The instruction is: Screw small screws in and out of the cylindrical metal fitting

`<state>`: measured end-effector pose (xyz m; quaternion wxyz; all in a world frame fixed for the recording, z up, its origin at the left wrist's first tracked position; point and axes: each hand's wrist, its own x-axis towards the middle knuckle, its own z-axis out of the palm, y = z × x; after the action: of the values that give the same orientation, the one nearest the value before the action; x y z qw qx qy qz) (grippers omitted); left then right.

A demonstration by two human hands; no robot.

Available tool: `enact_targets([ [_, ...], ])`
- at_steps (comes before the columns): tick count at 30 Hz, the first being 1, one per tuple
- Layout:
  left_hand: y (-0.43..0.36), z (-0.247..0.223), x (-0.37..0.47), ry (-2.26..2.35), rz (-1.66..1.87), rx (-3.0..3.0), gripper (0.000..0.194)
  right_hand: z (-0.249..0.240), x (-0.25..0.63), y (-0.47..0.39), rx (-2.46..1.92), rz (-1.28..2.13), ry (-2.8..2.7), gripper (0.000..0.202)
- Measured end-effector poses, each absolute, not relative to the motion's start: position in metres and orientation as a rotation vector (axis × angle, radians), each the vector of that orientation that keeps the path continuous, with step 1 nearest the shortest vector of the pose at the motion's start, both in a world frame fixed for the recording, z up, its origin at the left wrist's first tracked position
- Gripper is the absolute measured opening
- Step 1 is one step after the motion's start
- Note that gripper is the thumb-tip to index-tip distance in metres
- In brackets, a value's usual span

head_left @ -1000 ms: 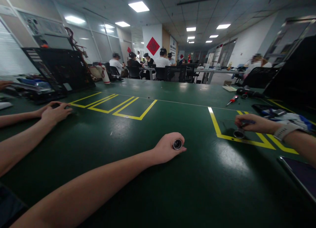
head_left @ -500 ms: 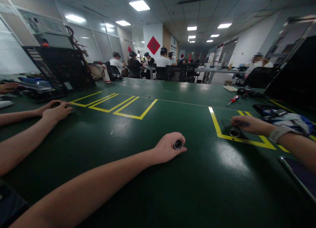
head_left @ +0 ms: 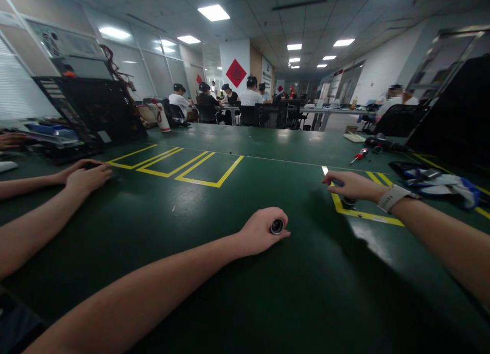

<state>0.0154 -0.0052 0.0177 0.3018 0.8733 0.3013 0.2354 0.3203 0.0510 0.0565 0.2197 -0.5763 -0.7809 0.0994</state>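
My left hand (head_left: 262,231) rests low over the green table (head_left: 214,292), its fingers wrapped round a short metal cylinder (head_left: 276,226). The cylinder's round end faces me, with a bright rim and a dark inside. To the right, my right hand (head_left: 350,185), with a pale watch strap at the wrist, is closed on a slim tool (head_left: 337,182) whose dark blue part shows between the fingers; its tip is hidden. Beneath that hand, a second metal cylinder (head_left: 348,204) lies by the yellow tape corner, mostly covered.
Yellow tape outlines (head_left: 197,182) mark the table. A red-handled screwdriver (head_left: 359,156) lies at the right, near a blue-and-white glove (head_left: 447,184) and a black tool (head_left: 383,141). At left, a co-worker's hands (head_left: 86,176) hold a dark object. Black equipment (head_left: 99,106) stands behind them.
My right hand has moved left with the slim tool, away from above the second cylinder's right side, and now covers most of it. My left hand stays in place with its cylinder.
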Motion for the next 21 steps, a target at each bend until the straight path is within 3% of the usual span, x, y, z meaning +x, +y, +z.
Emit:
enact_targets([
  [5,-0.005,0.017,0.016,0.783,0.641,2.302,0.014,0.064,0.297,0.037,-1.561,0.239,-1.949,0.019],
  [8,-0.002,0.016,0.017,0.85,0.707,2.293,0.014,0.069,0.254,0.014,-1.187,0.733,-1.343,0.023],
  [11,0.003,0.016,0.016,0.937,0.774,2.294,0.015,0.066,0.206,-0.013,-1.05,0.858,-1.263,0.032],
  [13,0.007,0.016,0.015,0.975,0.791,2.306,0.014,0.058,0.184,-0.03,-0.876,1.024,-1.211,0.025],
  [16,0.014,0.016,0.011,1.013,0.797,2.324,0.011,0.043,0.171,-0.045,-0.866,1.062,-1.329,0.017],
  [21,0.02,0.013,0.008,1.006,0.828,2.348,0.011,0.025,0.175,-0.049,-1.02,0.85,-1.615,0.009],
])
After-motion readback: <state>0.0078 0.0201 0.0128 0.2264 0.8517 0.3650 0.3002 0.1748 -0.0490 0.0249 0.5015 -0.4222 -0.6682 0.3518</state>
